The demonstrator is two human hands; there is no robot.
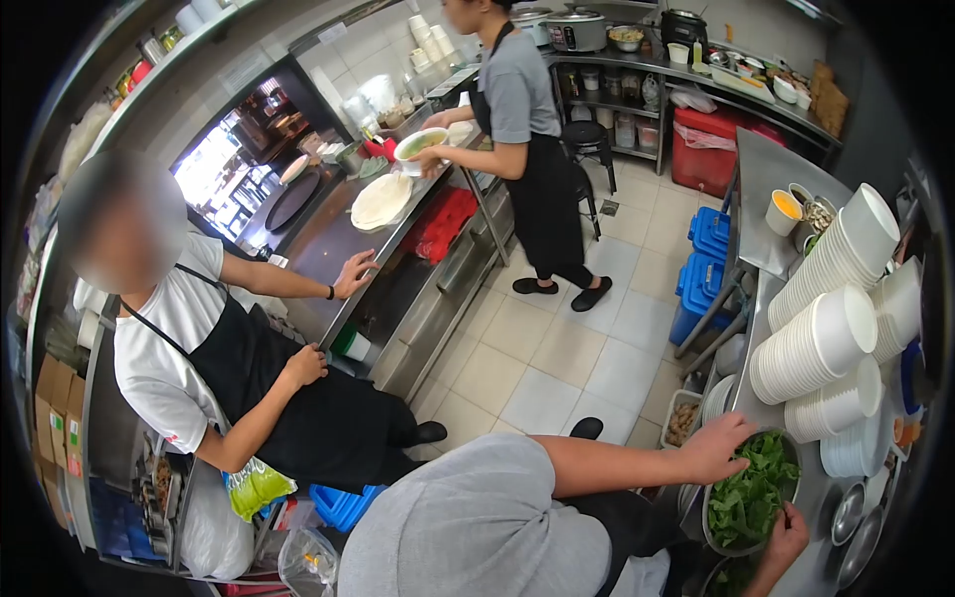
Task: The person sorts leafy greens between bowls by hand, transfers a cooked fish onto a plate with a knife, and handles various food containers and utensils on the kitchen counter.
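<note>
Leafy greens (748, 496) fill a metal container (793, 460) at the lower right. My left hand (718, 448) is over its near-left rim, fingers curled at the leaves. At the lower right rim, my right hand (786, 539) has its fingers closed at the edge of the greens; the leaves partly hide the fingertips. A second container with greens (731, 575) shows in part below. Tall stacks of white paper bowls (816, 343) stand just beyond the container, with metal bowls (849, 512) to the right of my right hand.
A co-worker in a black apron (288, 398) leans by the steel counter (328, 289) at left. Another person (517, 129) holds a bowl (420, 145) farther back. Blue bins (701, 289), a red cooler (704, 149) and a black stool (587, 149) stand on the tiled floor.
</note>
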